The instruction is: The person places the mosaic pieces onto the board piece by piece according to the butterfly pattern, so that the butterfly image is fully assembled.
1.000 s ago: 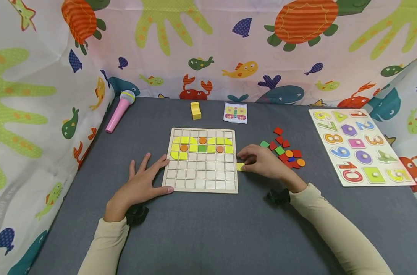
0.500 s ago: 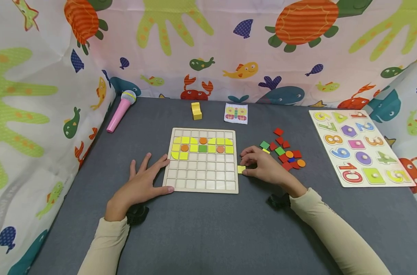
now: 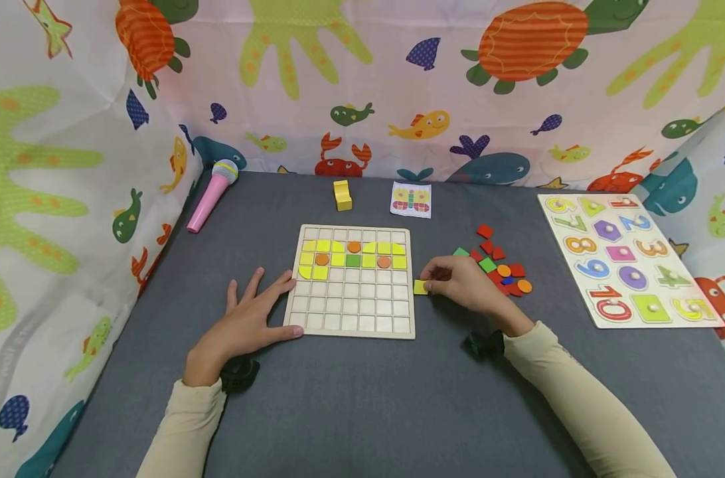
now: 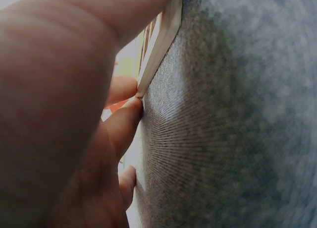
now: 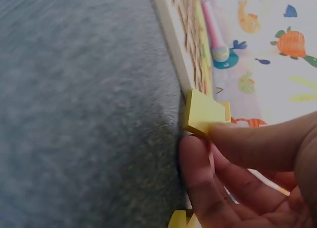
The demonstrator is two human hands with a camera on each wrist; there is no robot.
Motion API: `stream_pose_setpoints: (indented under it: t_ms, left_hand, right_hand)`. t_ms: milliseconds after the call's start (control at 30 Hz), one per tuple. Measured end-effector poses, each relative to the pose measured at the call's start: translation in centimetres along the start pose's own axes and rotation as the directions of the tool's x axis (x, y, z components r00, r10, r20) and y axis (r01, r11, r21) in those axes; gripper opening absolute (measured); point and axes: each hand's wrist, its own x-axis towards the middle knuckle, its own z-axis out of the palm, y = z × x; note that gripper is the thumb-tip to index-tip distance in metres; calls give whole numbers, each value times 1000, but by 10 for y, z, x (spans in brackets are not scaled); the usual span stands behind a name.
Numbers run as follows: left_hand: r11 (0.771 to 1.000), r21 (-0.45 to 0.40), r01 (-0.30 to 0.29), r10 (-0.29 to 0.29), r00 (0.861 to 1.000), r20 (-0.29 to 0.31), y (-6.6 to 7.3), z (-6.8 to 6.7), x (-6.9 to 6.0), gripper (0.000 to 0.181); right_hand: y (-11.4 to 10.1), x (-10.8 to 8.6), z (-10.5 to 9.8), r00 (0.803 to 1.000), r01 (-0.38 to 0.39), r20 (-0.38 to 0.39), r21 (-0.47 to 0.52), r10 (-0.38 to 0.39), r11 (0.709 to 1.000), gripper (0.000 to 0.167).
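A wooden grid board [image 3: 350, 305] lies on the grey cloth, its upper rows partly filled with yellow, orange and green pieces. My left hand [image 3: 243, 328] is spread at the board's left side, with thumb and fingertips touching its edge. In the left wrist view the fingers [image 4: 126, 124] meet the board's wooden rim [image 4: 161, 44]. Just off the board's right edge, my right hand [image 3: 461, 282] pinches a yellow square tile [image 3: 420, 287] between thumb and fingers. The right wrist view shows this yellow tile [image 5: 204, 111] tilted close to the board's side.
Right of my right hand lie loose red tiles [image 3: 484, 230], with green, orange and blue pieces among them. Behind the board are a yellow block [image 3: 342, 196] and a butterfly pattern card [image 3: 411, 200]. A pink microphone [image 3: 210, 199] lies at left, a number puzzle board [image 3: 628, 265] at right.
My right hand has drawn its fingers back slightly from the board's edge and now pinches the yellow tile, which half a second ago lay by the thumb. My left hand keeps its place.
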Motion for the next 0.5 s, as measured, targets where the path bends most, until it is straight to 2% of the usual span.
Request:
stream_pose_setpoints:
  t_ms: [233, 400, 500]
  left_hand:
    - [1000, -1, -2, 2, 1000, -8, 0, 1, 0, 101]
    - [1000, -3, -4, 4, 1000, -7, 0, 2, 0, 100]
    - [1000, -4, -3, 3, 1000, -8, 0, 1, 1, 100]
  right_hand:
    - [-5, 10, -5, 999, -31, -22, 153, 35, 988, 12]
    - [-20, 23, 0, 998, -60, -10, 255, 65, 965, 13]
    - [-30, 33, 8, 998, -50, -9, 272, 54, 961, 12]
